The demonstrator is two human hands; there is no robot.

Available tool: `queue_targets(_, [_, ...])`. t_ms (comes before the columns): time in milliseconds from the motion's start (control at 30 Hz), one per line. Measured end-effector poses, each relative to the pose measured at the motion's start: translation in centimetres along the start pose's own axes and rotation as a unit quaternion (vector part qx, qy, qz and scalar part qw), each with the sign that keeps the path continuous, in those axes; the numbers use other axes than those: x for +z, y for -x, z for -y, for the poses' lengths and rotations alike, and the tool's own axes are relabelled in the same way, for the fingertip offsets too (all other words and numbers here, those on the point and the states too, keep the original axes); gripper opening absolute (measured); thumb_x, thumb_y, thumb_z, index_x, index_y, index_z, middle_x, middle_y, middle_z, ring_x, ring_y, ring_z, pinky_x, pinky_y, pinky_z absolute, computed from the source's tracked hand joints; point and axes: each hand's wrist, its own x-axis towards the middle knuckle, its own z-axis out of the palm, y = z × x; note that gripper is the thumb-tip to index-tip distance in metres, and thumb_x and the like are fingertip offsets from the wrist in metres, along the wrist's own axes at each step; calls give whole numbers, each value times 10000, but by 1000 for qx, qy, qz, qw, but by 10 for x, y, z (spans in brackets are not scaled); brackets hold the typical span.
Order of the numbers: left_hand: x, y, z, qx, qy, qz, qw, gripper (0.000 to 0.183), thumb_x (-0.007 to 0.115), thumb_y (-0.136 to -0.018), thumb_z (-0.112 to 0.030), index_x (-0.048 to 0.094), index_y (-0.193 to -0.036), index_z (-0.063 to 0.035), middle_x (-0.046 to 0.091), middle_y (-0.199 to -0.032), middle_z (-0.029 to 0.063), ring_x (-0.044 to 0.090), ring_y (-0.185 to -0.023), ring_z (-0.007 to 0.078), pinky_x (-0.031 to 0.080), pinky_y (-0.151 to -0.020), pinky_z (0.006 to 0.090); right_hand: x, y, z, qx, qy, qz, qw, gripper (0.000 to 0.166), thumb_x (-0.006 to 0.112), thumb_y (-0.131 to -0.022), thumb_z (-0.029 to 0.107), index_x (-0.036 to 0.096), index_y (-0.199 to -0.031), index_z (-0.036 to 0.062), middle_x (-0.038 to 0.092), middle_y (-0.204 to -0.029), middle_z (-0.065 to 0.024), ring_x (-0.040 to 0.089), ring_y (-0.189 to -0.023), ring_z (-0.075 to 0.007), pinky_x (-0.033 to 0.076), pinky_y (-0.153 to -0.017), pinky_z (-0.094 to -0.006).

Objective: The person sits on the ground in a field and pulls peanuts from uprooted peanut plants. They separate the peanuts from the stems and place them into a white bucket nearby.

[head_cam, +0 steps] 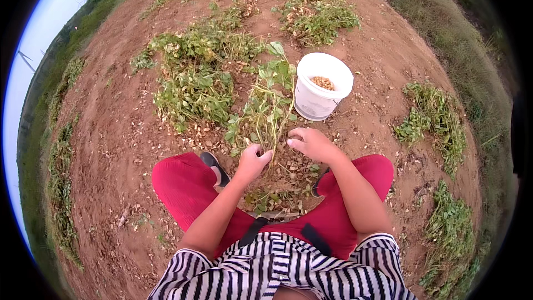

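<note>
My left hand [254, 161] is closed around the lower stems of a green leafy plant [270, 108], probably a peanut plant, whose leaves stretch away from me over the soil. Just right of those stems is my right hand [306, 143], its fingers bent; whether anything lies between them cannot be seen. Beyond the right hand stands a white plastic bucket [314, 106], upright on the ground. Inside it are many small tan peanuts in their shells [322, 83].
Heaps of pulled plants with pods lie ahead left [193, 91] and farther ahead [320, 21]. More plants [437, 121] lie at right. My shoes and red-trousered knees flank the hands. Reddish soil [112, 133] with scattered leaf litter surrounds me.
</note>
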Motion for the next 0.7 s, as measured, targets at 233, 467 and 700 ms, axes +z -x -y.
queue_targets(233, [32, 44, 5, 81, -113, -37, 990, 315, 677, -753, -255, 589, -803, 43, 541, -770, 180, 540, -697, 315, 427, -628, 401, 68, 1, 12, 176, -300, -20, 937, 454, 655, -820, 285, 537, -1078, -71, 627, -901, -136, 596, -769, -168, 472, -654, -311])
queue_targets(467, [23, 52, -18, 87, -161, -10, 983, 382, 669, -768, -316, 593, -905, 33, 559, -917, 198, 555, -862, 380, 451, -757, 410, 90, -25, -53, 194, -424, -100, 879, 312, 606, -804, 58, 514, -1086, -35, 605, -895, -89, 577, -762, -147, 475, -665, -289])
queue_targets(700, [-1, 36, -7, 56, 232, -89, 967, 218, 588, -871, -124, 547, -1046, -1, 532, -1004, 32, 566, -763, 82, 488, -605, 218, 62, -27, -48, 154, -523, -183, 818, 249, 566, -817, 31, 498, -1056, 15, 590, -876, -68, 572, -706, -135, 472, -604, -272])
